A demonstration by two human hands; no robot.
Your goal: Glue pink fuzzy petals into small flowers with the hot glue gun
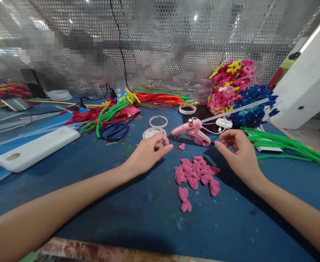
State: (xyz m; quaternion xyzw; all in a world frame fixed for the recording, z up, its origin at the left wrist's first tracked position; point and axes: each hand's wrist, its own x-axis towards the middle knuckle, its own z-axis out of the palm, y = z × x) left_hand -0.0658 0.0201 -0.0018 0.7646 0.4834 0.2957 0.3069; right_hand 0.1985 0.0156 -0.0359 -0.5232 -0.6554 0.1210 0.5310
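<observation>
My left hand (150, 153) is over the table beside a round dish of white beads (154, 132). Its fingers are curled toward the thumb; whatever may be between them is too small to make out. A pink glue gun (188, 129) lies between my hands, its nozzle toward the left one and a long clear glue stick (236, 109) in its back. My right hand (239, 154) hovers near the gun's handle, fingers bent, thumb and forefinger apart. Below the gun sits a pile of pink fuzzy bow-shaped pieces (195, 171), with one small pink piece (182, 146) near the nozzle.
Blue-handled scissors (115, 131) and green pipe cleaners (109, 112) lie at the left, near a long white device (38, 149). At the right are more green pipe cleaners (285, 143), a white plug (223, 123) and colourful fuzzy flowers (231, 87). A perforated metal screen (154, 54) stands behind.
</observation>
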